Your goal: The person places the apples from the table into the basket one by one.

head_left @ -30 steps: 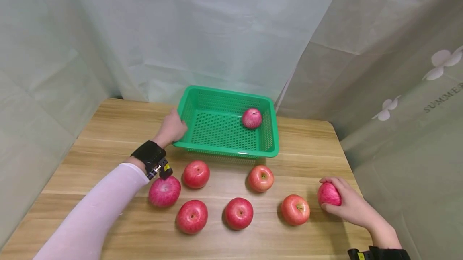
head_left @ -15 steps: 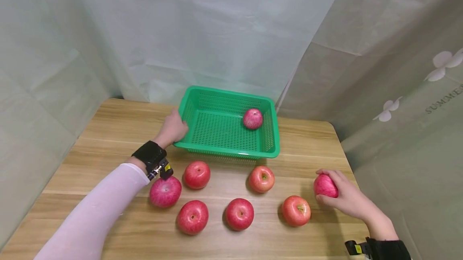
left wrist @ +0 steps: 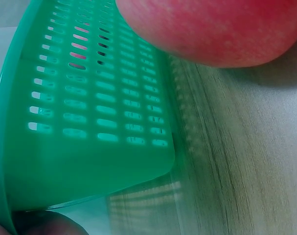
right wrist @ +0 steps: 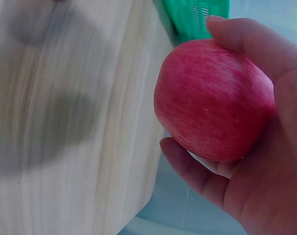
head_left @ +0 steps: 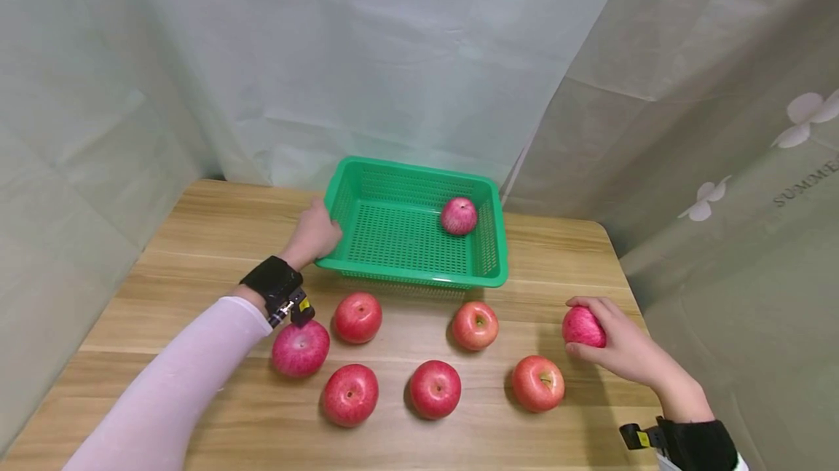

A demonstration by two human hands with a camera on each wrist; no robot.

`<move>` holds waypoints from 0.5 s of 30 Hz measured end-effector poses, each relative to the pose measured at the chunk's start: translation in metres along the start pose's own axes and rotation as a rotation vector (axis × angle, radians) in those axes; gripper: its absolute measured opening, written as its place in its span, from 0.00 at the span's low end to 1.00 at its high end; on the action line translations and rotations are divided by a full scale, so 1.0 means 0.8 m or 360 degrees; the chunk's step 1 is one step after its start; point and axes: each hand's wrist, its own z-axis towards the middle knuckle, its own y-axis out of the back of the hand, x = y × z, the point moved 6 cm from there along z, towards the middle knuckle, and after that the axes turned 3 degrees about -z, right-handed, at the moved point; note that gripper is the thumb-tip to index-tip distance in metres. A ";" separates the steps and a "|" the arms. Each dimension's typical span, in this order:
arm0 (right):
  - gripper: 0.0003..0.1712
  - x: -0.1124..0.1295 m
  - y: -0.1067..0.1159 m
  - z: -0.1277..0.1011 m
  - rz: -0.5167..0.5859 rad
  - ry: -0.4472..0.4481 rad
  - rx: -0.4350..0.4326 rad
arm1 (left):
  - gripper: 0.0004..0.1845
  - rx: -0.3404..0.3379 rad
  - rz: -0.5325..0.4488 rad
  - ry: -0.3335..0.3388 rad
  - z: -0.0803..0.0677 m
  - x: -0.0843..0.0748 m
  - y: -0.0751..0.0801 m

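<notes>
1. Your right hand [head_left: 619, 351] has thumb and fingers curled round a pink-red apple [head_left: 583, 327], gripping it with the palm on its right side
2. That held apple looks raised off the wooden table [head_left: 216, 245], with a shadow on the wood nearby; it is well apart from your left hand [head_left: 313, 233]
3. Your left hand grips the rim of the green basket [head_left: 393, 234] at its left end, towards the corner nearest you, fingers curled round the edge
4. Inside the basket, at the end farther from your left hand, sits a streaked apple [head_left: 459, 218]
5. Nearer you than your left hand, a dark pink apple [head_left: 301, 351] lies just below the wrist camera; a red apple [head_left: 357, 317] is to its right, and a speckled apple [head_left: 350, 396] lies closer to you
6. Between your hands, an orange-red apple [head_left: 475, 326] lies near the basket and a round apple [head_left: 435, 389] closer to you
7. Just left of your right hand and slightly nearer you rests a yellowish-red apple [head_left: 538, 384], not touching it
8. A black wristband [head_left: 272, 278] circles your left wrist, above a pale sleeve [head_left: 164, 391]
</notes>
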 end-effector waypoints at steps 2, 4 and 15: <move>0.39 0.002 0.001 0.004 -0.0004 0.0013 -0.0009 | 0.33 0.0001 -0.0011 0.0005 0.000 0.000 0.000; 0.38 0.004 0.002 0.009 -0.0013 0.0031 -0.0020 | 0.33 0.0001 -0.0024 0.0005 -0.001 0.000 0.000; 0.36 0.035 0.008 0.047 0.0005 0.0112 -0.0004 | 0.34 0.0008 -0.0015 0.0011 -0.002 -0.001 0.000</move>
